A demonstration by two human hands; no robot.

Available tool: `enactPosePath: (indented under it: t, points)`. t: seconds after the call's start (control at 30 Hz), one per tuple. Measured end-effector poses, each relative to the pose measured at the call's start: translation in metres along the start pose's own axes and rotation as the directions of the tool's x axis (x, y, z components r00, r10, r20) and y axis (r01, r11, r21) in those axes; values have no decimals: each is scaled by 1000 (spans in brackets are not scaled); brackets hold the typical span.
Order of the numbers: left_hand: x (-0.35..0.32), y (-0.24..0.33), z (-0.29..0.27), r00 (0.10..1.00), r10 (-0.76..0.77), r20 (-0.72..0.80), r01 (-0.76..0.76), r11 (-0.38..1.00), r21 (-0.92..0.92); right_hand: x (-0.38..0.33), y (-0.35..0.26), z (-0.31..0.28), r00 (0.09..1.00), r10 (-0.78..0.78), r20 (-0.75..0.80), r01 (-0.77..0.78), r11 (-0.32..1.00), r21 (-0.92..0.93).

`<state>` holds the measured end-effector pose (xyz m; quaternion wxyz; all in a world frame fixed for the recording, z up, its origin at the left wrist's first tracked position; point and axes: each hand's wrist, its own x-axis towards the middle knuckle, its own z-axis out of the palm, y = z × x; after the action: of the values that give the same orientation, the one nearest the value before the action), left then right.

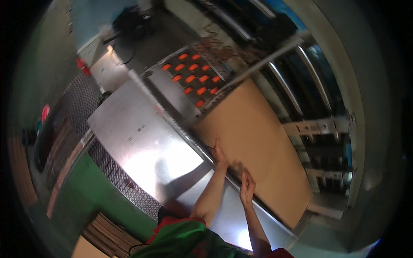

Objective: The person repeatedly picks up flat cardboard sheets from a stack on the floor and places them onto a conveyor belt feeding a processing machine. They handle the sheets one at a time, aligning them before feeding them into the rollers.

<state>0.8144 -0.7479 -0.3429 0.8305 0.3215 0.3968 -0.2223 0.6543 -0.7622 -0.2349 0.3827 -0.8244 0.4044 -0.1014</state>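
A large brown cardboard sheet (254, 142) lies flat on a machine's feed table, running from the orange rollers toward the lower right. My left hand (219, 155) rests with straight fingers against the sheet's near edge. My right hand (247, 185) is a little further right along the same edge, fingers upright and apart, touching or almost touching the cardboard. Neither hand grips anything.
A shiny steel table (142, 137) spreads left of the sheet. Rows of orange rollers (193, 77) sit in a metal bed beyond it. Metal rails (301, 86) cross the machine at the right. Chequered plate (116, 176) and a cardboard stack (107, 236) lie below left.
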Motion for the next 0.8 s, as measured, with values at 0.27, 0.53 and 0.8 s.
enactPosePath:
  t: [0.27,0.53,0.8]
  points:
    - [30,-13,-20,863,54,503,-113,990,88,-130,169,-66,751,572,-330,-406,794,452]
    - [-17,-69,-23,786,-106,609,20,989,146,-63,272,-125,596,748,-292,266,159,951]
    - [-78,-113,-39,828,-326,456,64,863,502,-8,327,-140,627,778,-46,274,-164,948]
